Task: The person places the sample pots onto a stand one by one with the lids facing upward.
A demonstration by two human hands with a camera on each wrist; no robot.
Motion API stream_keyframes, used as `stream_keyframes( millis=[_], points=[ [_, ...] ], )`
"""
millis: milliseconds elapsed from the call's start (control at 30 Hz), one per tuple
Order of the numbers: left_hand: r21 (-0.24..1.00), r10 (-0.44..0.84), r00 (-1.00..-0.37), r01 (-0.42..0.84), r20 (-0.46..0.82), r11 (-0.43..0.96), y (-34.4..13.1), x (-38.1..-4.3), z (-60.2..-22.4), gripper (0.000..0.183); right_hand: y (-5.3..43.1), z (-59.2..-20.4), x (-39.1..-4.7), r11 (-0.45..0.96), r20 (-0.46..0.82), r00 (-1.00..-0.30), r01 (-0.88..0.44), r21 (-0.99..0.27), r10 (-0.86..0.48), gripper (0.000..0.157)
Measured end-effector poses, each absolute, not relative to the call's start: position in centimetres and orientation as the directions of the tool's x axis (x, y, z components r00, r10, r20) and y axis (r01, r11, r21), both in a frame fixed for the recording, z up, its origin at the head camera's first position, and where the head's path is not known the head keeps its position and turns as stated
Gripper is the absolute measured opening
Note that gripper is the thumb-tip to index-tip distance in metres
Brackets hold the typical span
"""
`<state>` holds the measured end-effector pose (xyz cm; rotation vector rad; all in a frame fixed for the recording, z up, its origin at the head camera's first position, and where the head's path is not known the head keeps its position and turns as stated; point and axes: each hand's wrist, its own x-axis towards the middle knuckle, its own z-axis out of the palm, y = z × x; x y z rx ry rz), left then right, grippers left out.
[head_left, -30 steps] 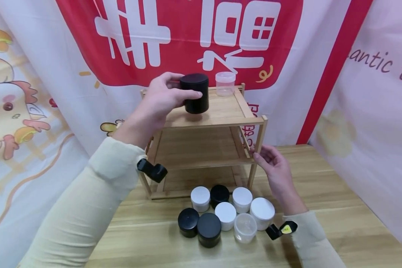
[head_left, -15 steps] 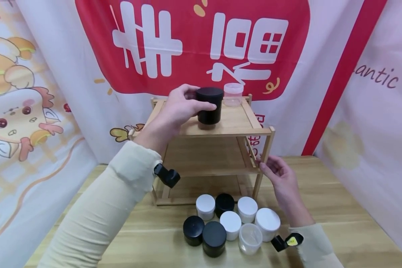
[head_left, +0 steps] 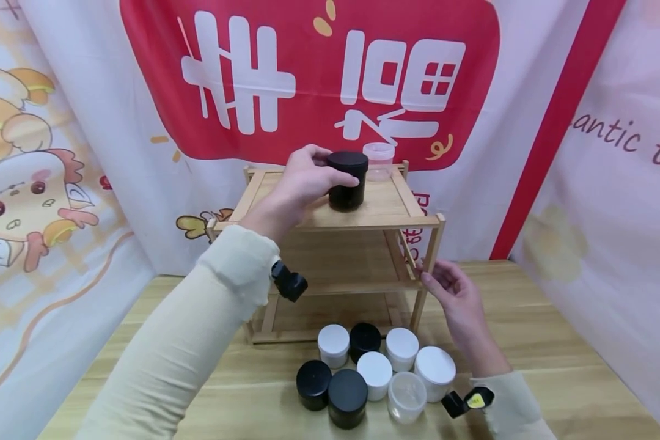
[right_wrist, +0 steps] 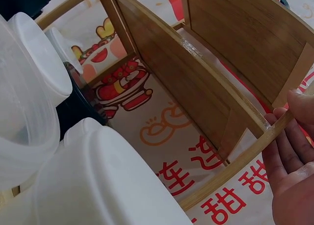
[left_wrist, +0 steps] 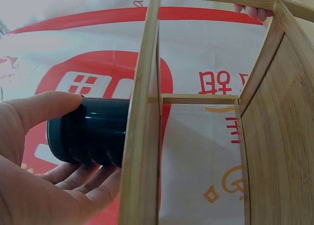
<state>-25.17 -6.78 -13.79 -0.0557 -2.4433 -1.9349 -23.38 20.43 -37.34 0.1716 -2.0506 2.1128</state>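
Observation:
My left hand (head_left: 308,183) holds a black lidded jar (head_left: 349,193) from its left side, thumb across the front and fingers behind. The jar stands upright at the top board of a three-tier wooden rack (head_left: 393,205). Its base is right at the board in the left wrist view. Just behind it to the right is a clear jar (head_left: 378,164) on the same board. My right hand (head_left: 462,299) grips the rack's front right post, with the thumb on one side and fingers round the other, as the right wrist view shows this post (right_wrist: 245,154) close up.
In front of the rack, several jars stand grouped on the wooden table (head_left: 550,342): white-lidded ones (head_left: 436,366), black ones (head_left: 348,394) and a clear one (head_left: 407,394). The rack's two lower shelves (head_left: 341,263) are open at the front. Printed cloth (head_left: 599,201) hangs behind and on both sides.
My left hand has brought the black jar down to the top board and rightward, closer to the clear jar. The right hand keeps its grip on the post. The head view has shifted slightly.

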Motion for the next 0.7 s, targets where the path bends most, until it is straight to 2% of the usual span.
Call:
stream_keyframes(
  millis=[133, 400, 700],
  points=[
    [0.975, 0.011, -1.000, 0.027, 0.026, 0.221, -5.8, -26.0, -13.9, 0.062, 20.5, -37.4, -23.3, -0.025, 0.220, -0.973, -0.222, -0.975, 0.065, 0.046],
    [0.953, -0.048, -0.998, -0.063, -0.051, 0.296, -3.5, -27.2, -12.6, 0.065, 20.5, -37.3, -23.3, -0.011, 0.206, -0.977, -0.207, -0.978, 0.049, 0.048],
    [0.963, -0.060, -0.995, -0.090, -0.077, 0.252, -1.8, -28.8, -12.8, 0.063, 20.8, -37.3, -23.5, -0.026, 0.217, -0.975, -0.218, -0.975, 0.053, 0.047]
  ],
)
